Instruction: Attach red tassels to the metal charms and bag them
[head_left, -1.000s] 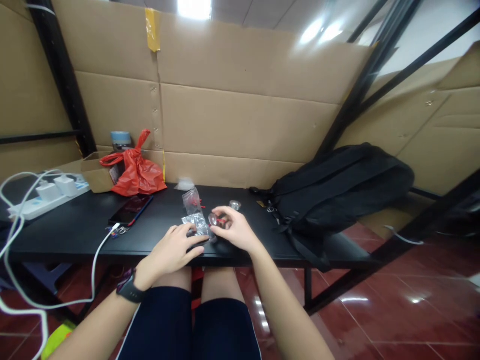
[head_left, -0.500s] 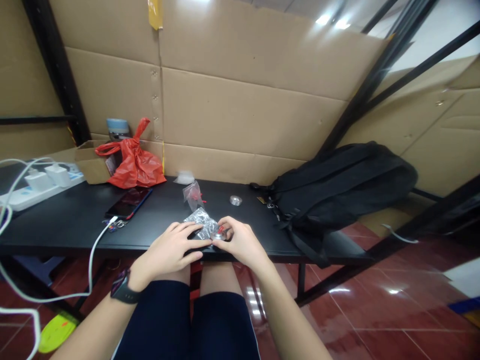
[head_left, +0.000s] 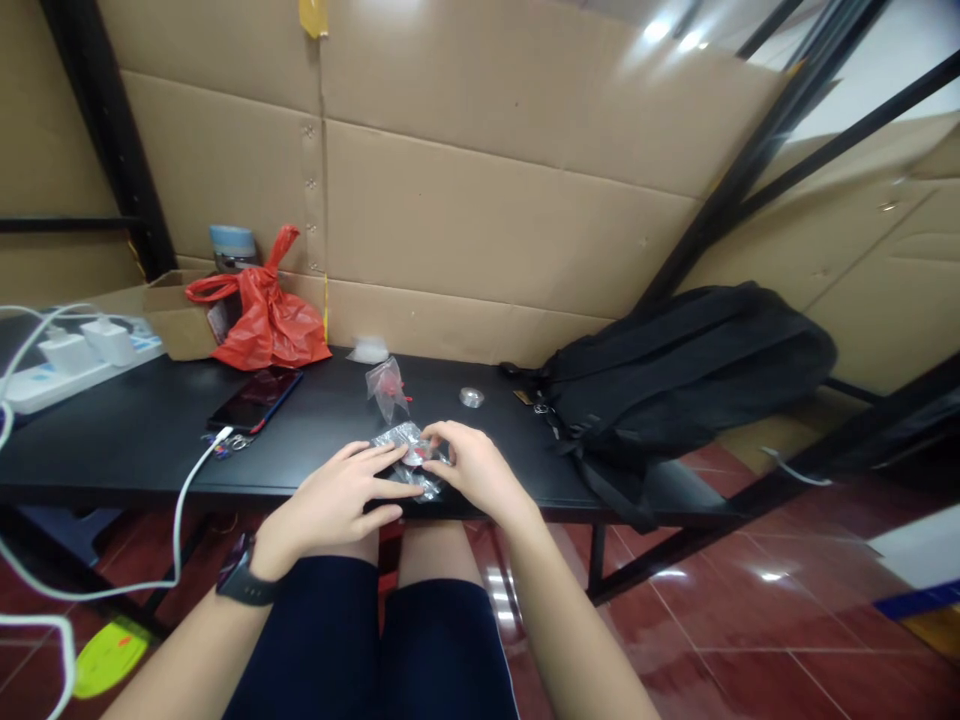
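Crinkled silvery plastic film [head_left: 424, 486] lies near the front edge of the black table. My left hand [head_left: 346, 492] rests flat on its left side, fingers stretched out and apart. From the right, my right hand [head_left: 474, 462] curls its thumb and fingers around the edge of a small round shiny piece with red in it [head_left: 415, 455], which lies on the film. Fingers partly cover this piece, so its exact kind is unclear. Just behind is a small clear plastic bag [head_left: 388, 388] with red bits. A round silvery piece [head_left: 472, 397] sits farther right.
A black backpack [head_left: 690, 370] fills the table's right end. To the left are a phone [head_left: 255, 400] on a white cable, a red plastic bag [head_left: 274, 325], a cardboard box [head_left: 178, 318] and a white power strip [head_left: 82, 370]. Cardboard [head_left: 480, 220] walls the back.
My right hand has shifted slightly left and away from me, bringing the round piece from the film's front right onto its middle. My left hand stays nearly still. The view has tilted slightly.
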